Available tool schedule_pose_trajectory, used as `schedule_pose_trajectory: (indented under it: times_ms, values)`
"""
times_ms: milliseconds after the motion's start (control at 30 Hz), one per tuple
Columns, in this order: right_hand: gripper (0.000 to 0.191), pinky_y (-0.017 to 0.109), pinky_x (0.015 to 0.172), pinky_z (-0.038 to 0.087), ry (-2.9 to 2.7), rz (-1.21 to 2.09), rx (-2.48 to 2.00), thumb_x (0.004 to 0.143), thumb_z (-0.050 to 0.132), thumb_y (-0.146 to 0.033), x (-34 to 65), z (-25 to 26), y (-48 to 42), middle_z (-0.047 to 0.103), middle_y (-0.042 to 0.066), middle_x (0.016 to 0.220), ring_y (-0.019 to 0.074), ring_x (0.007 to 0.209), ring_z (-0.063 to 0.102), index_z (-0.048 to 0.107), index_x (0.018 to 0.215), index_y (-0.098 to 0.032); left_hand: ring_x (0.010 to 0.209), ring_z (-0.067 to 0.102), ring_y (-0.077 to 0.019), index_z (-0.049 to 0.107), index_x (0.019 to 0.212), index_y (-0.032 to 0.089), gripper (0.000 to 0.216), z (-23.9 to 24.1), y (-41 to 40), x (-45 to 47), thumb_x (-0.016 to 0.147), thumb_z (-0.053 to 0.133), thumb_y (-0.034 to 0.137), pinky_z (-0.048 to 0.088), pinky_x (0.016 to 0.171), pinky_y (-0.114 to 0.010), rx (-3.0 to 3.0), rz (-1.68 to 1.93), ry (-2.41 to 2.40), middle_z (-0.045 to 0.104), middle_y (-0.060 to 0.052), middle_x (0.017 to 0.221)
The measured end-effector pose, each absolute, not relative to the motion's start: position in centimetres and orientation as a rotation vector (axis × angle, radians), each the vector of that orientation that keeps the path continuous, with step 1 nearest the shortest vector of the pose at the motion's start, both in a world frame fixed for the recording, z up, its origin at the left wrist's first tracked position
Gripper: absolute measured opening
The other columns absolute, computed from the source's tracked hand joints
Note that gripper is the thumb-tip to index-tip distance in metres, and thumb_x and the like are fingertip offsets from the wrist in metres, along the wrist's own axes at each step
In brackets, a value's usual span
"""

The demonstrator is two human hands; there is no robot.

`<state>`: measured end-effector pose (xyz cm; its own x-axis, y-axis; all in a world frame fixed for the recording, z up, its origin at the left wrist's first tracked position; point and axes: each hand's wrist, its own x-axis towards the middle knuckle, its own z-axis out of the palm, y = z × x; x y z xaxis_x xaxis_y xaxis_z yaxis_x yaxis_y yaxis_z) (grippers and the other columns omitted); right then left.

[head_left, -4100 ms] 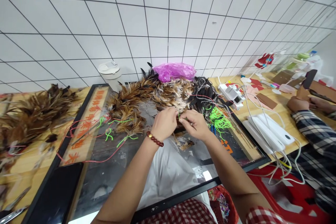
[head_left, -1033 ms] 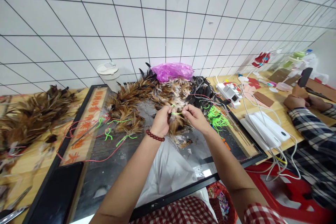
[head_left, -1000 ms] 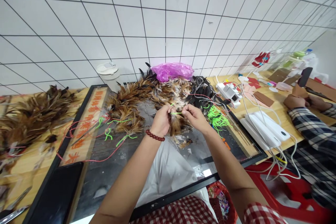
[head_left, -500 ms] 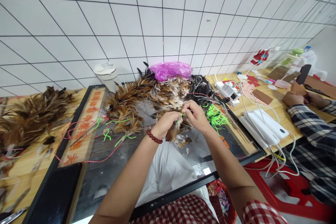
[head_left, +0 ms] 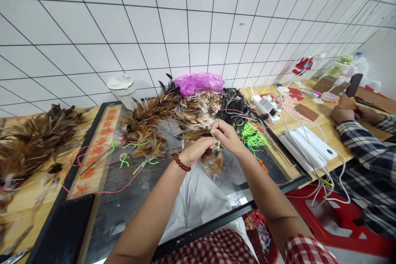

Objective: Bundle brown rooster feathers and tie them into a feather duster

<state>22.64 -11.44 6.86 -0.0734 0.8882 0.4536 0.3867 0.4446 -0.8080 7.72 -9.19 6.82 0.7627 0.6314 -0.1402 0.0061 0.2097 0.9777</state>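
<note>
My left hand [head_left: 198,150], with a dark red bead bracelet on its wrist, is closed round a small bundle of brown feathers [head_left: 214,161] that hangs below it. My right hand [head_left: 227,135] pinches a thin green string [head_left: 215,142] right against that bundle. Both hands meet above a glass-topped board [head_left: 123,198] with a black frame. A heap of brown and black feathers [head_left: 167,111] lies just beyond the hands.
A tangle of green strings [head_left: 252,134] lies right of my hands; red and green strings [head_left: 123,159] lie to the left. A white lidded cup [head_left: 122,88], a pink bag [head_left: 198,83], white power strips [head_left: 309,150] and more feathers [head_left: 34,140] surround them. Another person's plaid-sleeved arm [head_left: 365,144] is at right.
My hands have come down and slightly nearer, turning the feather bundle so it hangs below the left hand. The right hand still pinches the green string at the bundle.
</note>
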Motion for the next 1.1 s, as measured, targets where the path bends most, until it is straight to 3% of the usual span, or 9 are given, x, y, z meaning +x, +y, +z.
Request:
schedule_pose_trajectory:
  times_ms: [333, 567, 700, 867, 1100]
  values:
    - [0.025, 0.025, 0.068, 0.038, -1.429, 0.767, -1.145, 0.081, 0.06, -0.041, 22.4, 6.2, -11.0, 0.054, -0.001, 0.073, 0.011, 0.069, 0.048, 0.058, 0.075, -0.017, 0.052, 0.022, -0.0085, 0.028, 0.052, 0.02, 0.028, 6.1, -9.7, 8.7, 0.071, 0.047, 0.029, 0.018, 0.051, -0.026, 1.271, 0.674, 0.76, 0.027, 0.005, 0.052]
    - [0.033, 0.024, 0.063, 0.042, -1.391, 1.071, -1.057, 0.067, 0.074, -0.041, 22.1, 6.3, -11.4, 0.057, -0.002, 0.073, 0.0105, 0.065, 0.051, 0.059, 0.083, -0.018, 0.051, 0.026, -0.0092, 0.033, 0.052, 0.019, 0.024, 6.4, -8.9, 8.3, 0.071, 0.045, 0.028, 0.02, 0.051, -0.026, 1.205, 0.912, 0.916, 0.031, 0.004, 0.051]
    - [0.027, 0.024, 0.061, 0.04, -1.431, 1.085, -1.125, 0.071, 0.07, -0.041, 22.0, 6.2, -11.5, 0.058, -0.001, 0.069, 0.01, 0.063, 0.05, 0.061, 0.078, -0.016, 0.054, 0.028, -0.0105, 0.034, 0.05, 0.019, 0.024, 6.7, -8.3, 7.4, 0.07, 0.046, 0.025, 0.021, 0.052, -0.026, 1.416, 0.886, 0.951, 0.033, 0.003, 0.052]
    - [0.022, 0.021, 0.053, 0.03, -1.535, 1.101, -1.204, 0.073, 0.066, -0.034, 22.0, 6.4, -11.7, 0.046, -0.006, 0.06, 0.0067, 0.054, 0.039, 0.055, 0.071, -0.016, 0.054, 0.03, -0.0102, 0.035, 0.05, 0.018, 0.022, 6.6, -8.0, 7.1, 0.068, 0.047, 0.022, 0.023, 0.052, -0.025, 1.402, 0.881, 0.941, 0.034, 0.003, 0.052]
    - [0.03, 0.021, 0.052, 0.032, -1.349, 1.244, -1.131, 0.064, 0.074, -0.039, 21.5, 6.2, -11.6, 0.05, -0.005, 0.06, 0.0065, 0.053, 0.041, 0.058, 0.072, -0.015, 0.053, 0.033, -0.0084, 0.037, 0.05, 0.018, 0.021, 7.0, -8.0, 7.3, 0.068, 0.047, 0.021, 0.027, 0.052, -0.023, 1.168, 0.949, 0.925, 0.036, 0.003, 0.053]
